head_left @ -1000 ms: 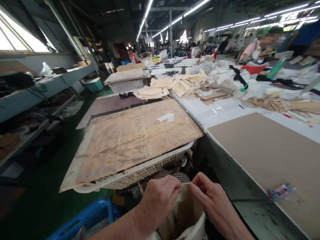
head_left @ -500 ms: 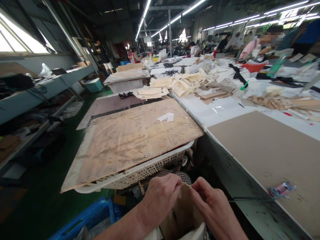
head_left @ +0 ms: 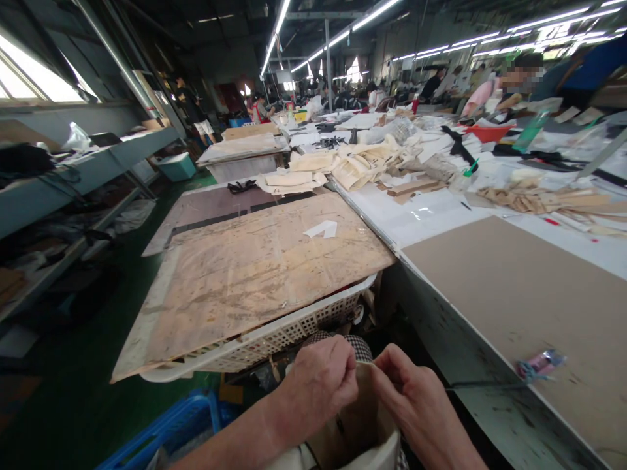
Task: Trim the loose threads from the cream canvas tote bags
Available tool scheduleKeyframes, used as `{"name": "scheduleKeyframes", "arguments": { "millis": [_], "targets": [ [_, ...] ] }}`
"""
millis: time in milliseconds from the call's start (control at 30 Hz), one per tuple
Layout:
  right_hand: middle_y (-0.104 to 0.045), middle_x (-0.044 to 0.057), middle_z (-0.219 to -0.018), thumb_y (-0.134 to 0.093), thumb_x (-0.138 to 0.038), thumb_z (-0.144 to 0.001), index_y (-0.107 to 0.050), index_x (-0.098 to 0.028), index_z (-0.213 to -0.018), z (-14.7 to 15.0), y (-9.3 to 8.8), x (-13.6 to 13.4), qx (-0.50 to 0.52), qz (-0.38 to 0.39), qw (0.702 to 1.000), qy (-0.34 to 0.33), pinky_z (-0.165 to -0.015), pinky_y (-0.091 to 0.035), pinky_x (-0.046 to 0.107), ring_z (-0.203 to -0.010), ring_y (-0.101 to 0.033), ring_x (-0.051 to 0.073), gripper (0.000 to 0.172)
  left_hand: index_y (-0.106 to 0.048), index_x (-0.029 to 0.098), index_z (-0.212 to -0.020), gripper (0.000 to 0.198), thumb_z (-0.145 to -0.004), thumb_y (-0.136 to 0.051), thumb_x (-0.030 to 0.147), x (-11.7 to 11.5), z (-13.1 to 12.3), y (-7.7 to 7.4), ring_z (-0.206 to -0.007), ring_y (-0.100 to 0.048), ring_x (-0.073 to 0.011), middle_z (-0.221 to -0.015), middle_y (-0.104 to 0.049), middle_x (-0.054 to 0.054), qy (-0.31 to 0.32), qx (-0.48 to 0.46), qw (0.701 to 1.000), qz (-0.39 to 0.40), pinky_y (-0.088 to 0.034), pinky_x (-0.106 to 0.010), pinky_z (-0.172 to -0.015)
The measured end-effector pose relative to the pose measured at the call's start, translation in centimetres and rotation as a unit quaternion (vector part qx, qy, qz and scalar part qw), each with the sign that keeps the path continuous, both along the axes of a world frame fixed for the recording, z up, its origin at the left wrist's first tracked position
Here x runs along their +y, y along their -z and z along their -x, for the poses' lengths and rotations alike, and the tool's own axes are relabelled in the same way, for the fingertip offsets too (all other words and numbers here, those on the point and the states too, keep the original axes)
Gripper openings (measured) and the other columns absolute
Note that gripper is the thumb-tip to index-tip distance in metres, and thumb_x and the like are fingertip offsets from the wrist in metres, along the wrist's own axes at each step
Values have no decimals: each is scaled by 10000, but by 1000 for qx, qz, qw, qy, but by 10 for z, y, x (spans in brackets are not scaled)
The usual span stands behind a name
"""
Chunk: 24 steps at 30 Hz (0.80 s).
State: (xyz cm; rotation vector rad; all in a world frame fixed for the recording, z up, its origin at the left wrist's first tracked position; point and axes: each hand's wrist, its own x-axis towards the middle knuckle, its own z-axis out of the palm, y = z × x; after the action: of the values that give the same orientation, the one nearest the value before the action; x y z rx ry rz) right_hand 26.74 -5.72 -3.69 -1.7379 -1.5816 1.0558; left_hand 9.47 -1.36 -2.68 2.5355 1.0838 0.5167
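Low at the bottom middle, a cream fabric piece (head_left: 360, 424), perhaps an open bag, sits above my lap with its mouth facing up. My left hand (head_left: 326, 375) is closed, its fingers curled on the far rim of the fabric. Pinching the same rim a short way to the right is my right hand (head_left: 409, 382), thumb and forefinger together. A small dark mark shows inside the fabric. Its lower part is hidden by my wrists and the frame's edge. Black-and-white checked cloth (head_left: 357, 346) shows behind my hands.
A worn board (head_left: 255, 274) lies over a white plastic basket (head_left: 294, 333) ahead. On its left stands a blue crate (head_left: 166, 434). The table at right carries a brown sheet (head_left: 519, 294), a pink bundle (head_left: 541, 364) and cream fabric pieces (head_left: 360, 163). A co-worker (head_left: 490, 91) bends over it.
The view has shifted slightly, so the surroundings sit a little further left. Both hands keep their hold on the fabric rim, and its opening looks slightly wider between them.
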Motion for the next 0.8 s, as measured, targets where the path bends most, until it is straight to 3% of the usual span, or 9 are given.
{"name": "scheduleKeyframes", "arguments": {
  "millis": [267, 400, 533, 700, 800],
  "targets": [
    [-572, -42, -567, -448, -414, -885, -540, -230, -713, 2, -5, 7, -9, -5, 1000, -6, -513, -325, 222, -524, -543, 132, 269, -476, 174, -736, 191, -801, -416, 5, -5, -4, 9, -594, -516, -171, -667, -502, -4, 24, 23, 979, -202, -433, -290, -517],
    [-615, -30, -619, -428, -411, -907, -664, -231, -807, 2, -8, 7, 8, 2, 999, -36, -540, -348, 220, -565, -556, 134, 313, -487, 170, -737, 203, -823, -409, 3, -8, -5, 11, -588, -521, -170, -661, -507, -4, 10, 22, 974, -224, -426, -291, -514],
    [-564, -25, -596, -421, -402, -902, -684, -203, -744, 1, -10, 9, 3, 7, 999, -45, -521, -322, 221, -555, -498, 125, 365, -482, 181, -733, 186, -809, -426, 21, -12, -1, 11, -602, -540, -152, -673, -531, 4, -40, -22, 992, -116, -428, -265, -548],
    [-509, -29, -583, -417, -390, -903, -685, -188, -734, 0, -13, 10, 24, 10, 998, -57, -505, -304, 216, -551, -481, 121, 376, -536, 186, -814, 137, -799, -531, 50, -8, 4, -6, -636, -581, -115, -703, -604, 38, -91, -85, 983, 136, -446, -205, -605],
    [-504, -30, -581, -402, -386, -922, -669, -190, -713, -1, -16, 9, 26, 2, 997, -79, -514, -318, 215, -553, -485, 123, 392, -587, 190, -875, 53, -875, -579, 138, -4, 6, -11, -703, -606, -119, -775, -645, 26, -54, -81, 984, 152, -453, -204, -651]
  ]
}}
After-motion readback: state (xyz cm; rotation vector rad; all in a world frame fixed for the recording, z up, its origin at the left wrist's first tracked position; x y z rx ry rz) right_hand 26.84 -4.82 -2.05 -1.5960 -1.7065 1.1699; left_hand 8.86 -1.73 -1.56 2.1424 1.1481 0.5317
